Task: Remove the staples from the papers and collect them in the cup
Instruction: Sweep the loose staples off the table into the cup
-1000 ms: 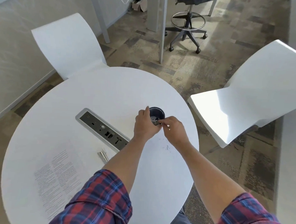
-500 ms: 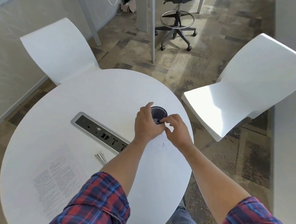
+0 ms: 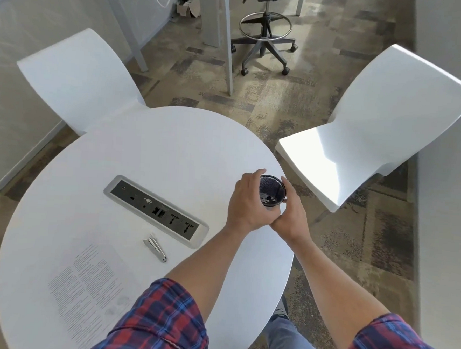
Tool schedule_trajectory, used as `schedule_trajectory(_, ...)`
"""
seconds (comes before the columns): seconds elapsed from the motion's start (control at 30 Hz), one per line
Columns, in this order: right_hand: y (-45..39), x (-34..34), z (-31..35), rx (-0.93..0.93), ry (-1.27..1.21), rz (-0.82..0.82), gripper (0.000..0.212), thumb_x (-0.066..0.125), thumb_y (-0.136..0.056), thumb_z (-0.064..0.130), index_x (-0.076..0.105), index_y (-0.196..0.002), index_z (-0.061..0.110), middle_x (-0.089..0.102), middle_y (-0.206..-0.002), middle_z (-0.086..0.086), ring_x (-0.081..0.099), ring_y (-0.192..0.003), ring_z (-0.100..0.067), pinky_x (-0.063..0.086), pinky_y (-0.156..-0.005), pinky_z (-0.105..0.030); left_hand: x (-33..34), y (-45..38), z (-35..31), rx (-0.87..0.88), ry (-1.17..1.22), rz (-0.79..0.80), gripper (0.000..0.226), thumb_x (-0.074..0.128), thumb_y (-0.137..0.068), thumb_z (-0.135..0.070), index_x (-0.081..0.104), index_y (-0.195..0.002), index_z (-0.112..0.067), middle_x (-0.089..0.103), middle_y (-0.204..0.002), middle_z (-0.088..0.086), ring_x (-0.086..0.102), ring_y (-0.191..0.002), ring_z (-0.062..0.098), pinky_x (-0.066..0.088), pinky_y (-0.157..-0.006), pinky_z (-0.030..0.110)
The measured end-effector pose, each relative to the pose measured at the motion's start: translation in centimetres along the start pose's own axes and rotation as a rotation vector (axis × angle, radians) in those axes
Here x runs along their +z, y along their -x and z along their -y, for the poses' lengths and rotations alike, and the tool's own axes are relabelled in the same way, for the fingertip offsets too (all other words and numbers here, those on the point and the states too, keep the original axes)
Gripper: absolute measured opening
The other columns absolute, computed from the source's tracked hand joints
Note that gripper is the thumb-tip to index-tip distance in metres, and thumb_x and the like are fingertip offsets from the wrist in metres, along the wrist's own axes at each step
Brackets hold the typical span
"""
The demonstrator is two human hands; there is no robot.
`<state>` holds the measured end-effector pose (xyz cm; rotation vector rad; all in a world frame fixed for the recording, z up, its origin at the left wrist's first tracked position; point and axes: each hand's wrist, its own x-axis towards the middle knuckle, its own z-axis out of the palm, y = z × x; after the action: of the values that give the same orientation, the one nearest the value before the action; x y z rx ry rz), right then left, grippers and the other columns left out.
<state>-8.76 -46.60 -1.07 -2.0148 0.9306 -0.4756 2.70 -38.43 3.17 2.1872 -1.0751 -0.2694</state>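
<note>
A small black mesh cup (image 3: 272, 190) stands near the right edge of the round white table (image 3: 155, 153), with small metal staples visible at its bottom. My left hand (image 3: 246, 202) wraps around the cup's left side. My right hand (image 3: 289, 213) cups its right side and front. The printed papers (image 3: 93, 287) lie flat at the near left of the table. A metal staple remover (image 3: 155, 247) lies between the papers and the power strip.
A recessed power and data panel (image 3: 155, 210) runs across the table's middle. White chairs stand at the far left (image 3: 76, 81) and right (image 3: 375, 129). A wheeled stool (image 3: 264, 41) stands further back on the carpet.
My right hand has left the cup's rim and closed around the cup's right side. The cup now sits held between both hands. The view has shifted a little.
</note>
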Motion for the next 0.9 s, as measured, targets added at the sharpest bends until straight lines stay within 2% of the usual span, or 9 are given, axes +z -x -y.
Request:
schedule_trajectory(0.13,1.1,-1.2,-0.7,0.012,0.022,-0.008,0.104,0.076,-0.078,0.047,0.026,-0.164,0.014,0.057,-0.151,-0.002,0.059,-0.132,-0.020,0.046,-0.104,-0.030,2.2,1.6,-1.2,-0.004,0.032,0.048,0.094,0.080,-0.069,-0.040,0.037,-0.150,-0.023,0.052,-0.137,0.001,0.055,-0.124,0.024,0.060,-0.090,0.041)
schedule_trajectory(0.23,1.5,-2.4,-1.6,0.102,0.033,-0.043,0.102,0.085,-0.080,0.039,0.027,-0.163,0.021,0.056,-0.151,0.002,0.057,-0.133,-0.017,0.042,-0.102,-0.026,3.7,2.4,-1.6,-0.034,0.095,0.131,0.097,0.081,-0.074,-0.040,0.029,-0.154,-0.022,0.049,-0.144,0.001,0.053,-0.130,0.023,0.058,-0.097,0.041)
schedule_trajectory(0.37,1.7,-4.5,-3.9,0.206,0.073,-0.116,0.109,0.093,-0.071,0.040,0.030,-0.160,0.026,0.057,-0.150,0.002,0.055,-0.137,-0.021,0.047,-0.107,-0.035,4.2,3.1,-0.2,-0.189,0.209,0.228,0.097,0.077,-0.081,-0.047,0.025,-0.159,-0.022,0.039,-0.156,-0.001,0.044,-0.141,0.019,0.049,-0.110,0.043)
schedule_trajectory(0.43,2.0,-5.5,-4.7,0.254,0.064,-0.147,0.108,0.093,-0.071,0.043,0.031,-0.158,0.031,0.056,-0.151,0.002,0.054,-0.138,-0.022,0.048,-0.110,-0.040,4.1,3.3,1.5,-0.271,0.219,0.220,0.088,0.071,-0.086,-0.047,0.028,-0.159,-0.024,0.037,-0.160,-0.002,0.041,-0.145,0.019,0.045,-0.115,0.044)
schedule_trajectory(0.5,2.1,-6.3,-4.9,0.284,0.045,-0.175,0.103,0.093,-0.072,0.043,0.034,-0.156,0.032,0.057,-0.149,0.003,0.054,-0.137,-0.021,0.046,-0.109,-0.038,3.7,3.2,3.1,-0.350,0.181,0.189,0.085,0.067,-0.088,-0.051,0.028,-0.159,-0.026,0.036,-0.164,-0.002,0.037,-0.150,0.021,0.040,-0.119,0.045)
schedule_trajectory(0.67,2.2,-7.2,-6.0,0.316,0.165,-0.175,0.099,0.091,-0.070,0.037,0.035,-0.152,0.032,0.059,-0.144,0.003,0.058,-0.131,-0.024,0.053,-0.104,-0.043,3.0,3.0,5.7,-0.550,0.106,0.145,0.096,0.068,-0.089,-0.049,0.017,-0.164,-0.016,0.019,-0.172,0.004,0.010,-0.161,0.020,0.017,-0.128,0.043)
schedule_trajectory(0.77,2.8,-7.2,-7.4,0.317,0.271,-0.138,0.098,0.092,-0.070,0.033,0.036,-0.151,0.030,0.060,-0.142,0.002,0.059,-0.130,-0.026,0.057,-0.101,-0.048,2.8,3.7,6.4,-0.693,0.295,0.140,0.090,0.052,-0.092,-0.044,0.009,-0.166,-0.014,0.009,-0.175,0.002,0.000,-0.161,0.016,0.009,-0.129,0.040)
schedule_trajectory(0.83,3.4,-7.1,-8.1,0.333,0.284,-0.116,0.098,0.091,-0.070,0.030,0.036,-0.151,0.029,0.060,-0.143,0.002,0.058,-0.131,-0.027,0.056,-0.102,-0.049,3.0,4.3,6.4,-0.703,0.457,0.136,0.092,0.039,-0.083,-0.039,0.007,-0.166,-0.016,0.003,-0.175,-0.002,-0.003,-0.161,0.011,0.003,-0.130,0.040)
schedule_trajectory(0.9,3.8,-6.8,-8.6,0.343,0.280,-0.086,0.099,0.091,-0.071,0.026,0.035,-0.152,0.029,0.059,-0.146,0.001,0.058,-0.133,-0.027,0.055,-0.104,-0.049,3.4,4.5,6.3,-0.685,0.583,0.138,0.093,0.035,-0.078,-0.032,0.009,-0.166,-0.020,0.003,-0.174,-0.007,-0.002,-0.160,0.007,0.002,-0.131,0.041)
